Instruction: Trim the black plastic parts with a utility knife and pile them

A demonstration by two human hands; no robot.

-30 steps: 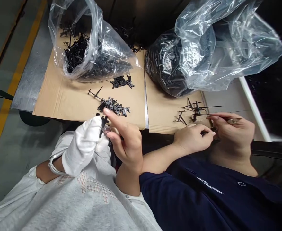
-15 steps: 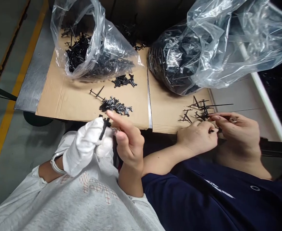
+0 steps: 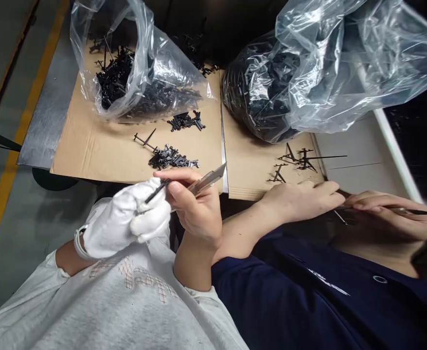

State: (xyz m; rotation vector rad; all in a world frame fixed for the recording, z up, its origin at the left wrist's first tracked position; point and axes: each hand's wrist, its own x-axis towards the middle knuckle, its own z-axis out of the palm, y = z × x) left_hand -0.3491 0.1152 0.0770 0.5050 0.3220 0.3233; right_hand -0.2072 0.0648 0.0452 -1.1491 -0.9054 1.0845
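My left hand (image 3: 128, 218), in a white glove, is closed on a thin black plastic piece (image 3: 157, 190) held up in front of my chest. My right hand (image 3: 193, 204), bare, grips a metal blade (image 3: 208, 179) whose tip points right, up against that piece. Just beyond my hands, a small pile of black plastic parts (image 3: 172, 158) lies on a cardboard sheet (image 3: 100, 146).
An open clear bag of black parts (image 3: 133, 73) stands at the back left, a bigger full bag (image 3: 272, 87) at the back right. A co-worker in dark blue sits at my right; their hands (image 3: 304, 199) work on thin black pieces (image 3: 295, 160) on a second cardboard sheet.
My right hand lowered its pointing forefinger and turned, so the blade now shows pointing right. My gloved hand tilted the black piece flatter. The co-worker's far hand moved right.
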